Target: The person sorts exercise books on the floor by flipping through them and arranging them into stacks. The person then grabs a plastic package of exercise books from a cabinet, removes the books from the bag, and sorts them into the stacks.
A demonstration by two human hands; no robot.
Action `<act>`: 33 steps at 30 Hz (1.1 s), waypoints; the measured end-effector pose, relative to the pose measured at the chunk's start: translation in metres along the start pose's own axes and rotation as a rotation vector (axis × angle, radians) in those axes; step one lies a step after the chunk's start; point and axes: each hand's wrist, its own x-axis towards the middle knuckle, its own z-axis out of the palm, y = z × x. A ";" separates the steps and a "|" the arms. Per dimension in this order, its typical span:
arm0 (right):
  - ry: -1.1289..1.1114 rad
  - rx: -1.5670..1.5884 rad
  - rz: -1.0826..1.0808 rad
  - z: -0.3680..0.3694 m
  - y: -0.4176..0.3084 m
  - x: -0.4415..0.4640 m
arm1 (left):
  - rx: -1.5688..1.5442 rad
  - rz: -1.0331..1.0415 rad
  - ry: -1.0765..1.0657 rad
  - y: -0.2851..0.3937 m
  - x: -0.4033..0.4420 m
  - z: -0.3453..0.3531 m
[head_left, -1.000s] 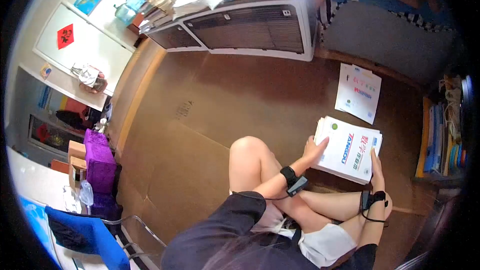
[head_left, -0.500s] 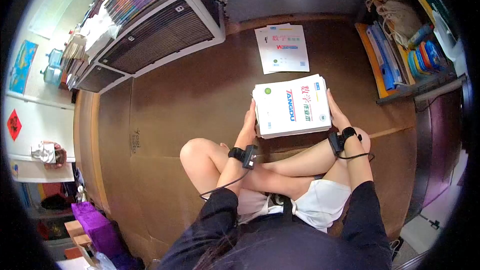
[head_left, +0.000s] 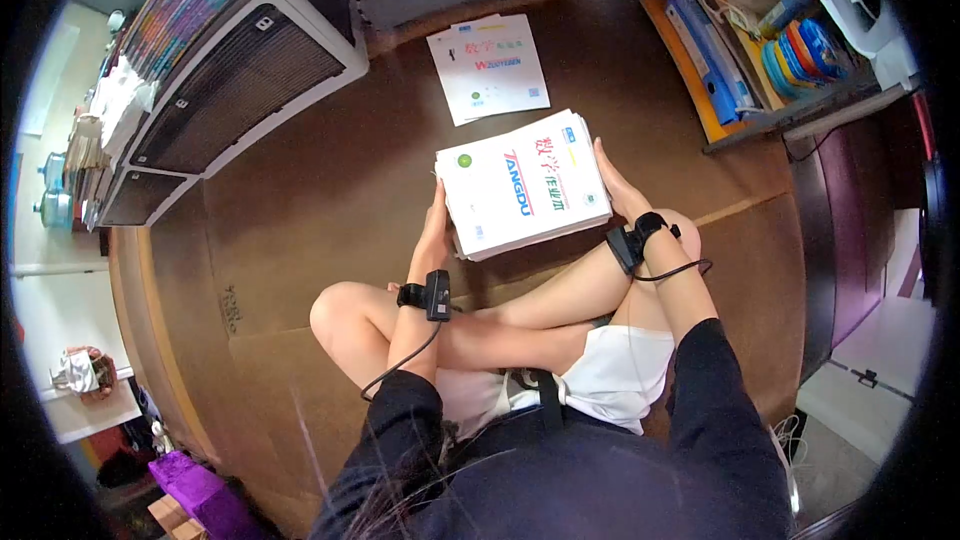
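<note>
A thick stack of white workbooks (head_left: 520, 185), its top cover printed TANGDU, lies on the brown floor in front of my crossed legs. My left hand (head_left: 434, 225) presses against the stack's left side, and my right hand (head_left: 620, 183) presses against its right side, so the stack is held between both palms. Just beyond it, a few thin white workbooks (head_left: 490, 70) lie flat and slightly fanned, apart from the stack. Both wrists carry a black strapped device with a cable.
At the upper left is a cabinet (head_left: 240, 70) with books piled on top. A shelf (head_left: 760, 130) at the upper right holds blue folders and coloured round items. A purple box-like item (head_left: 200, 495) is at the lower left. The floor (head_left: 270, 230) is brown.
The view has swung to the right. My left hand has shifted from the top cover's edge to the stack's left side, and the stack now sits more squarely before me.
</note>
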 end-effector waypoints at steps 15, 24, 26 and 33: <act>-0.023 0.104 0.023 -0.005 0.001 0.008 | -0.239 0.015 -0.155 -0.007 -0.007 0.009; -0.001 0.080 0.003 0.007 -0.012 -0.012 | -0.311 0.075 -0.121 -0.004 -0.016 0.021; -0.001 0.081 0.010 0.004 -0.009 -0.012 | -0.321 0.062 -0.134 -0.005 -0.012 0.017; -0.246 0.243 -0.025 0.001 0.003 -0.005 | -0.234 0.051 -0.136 0.008 -0.018 0.018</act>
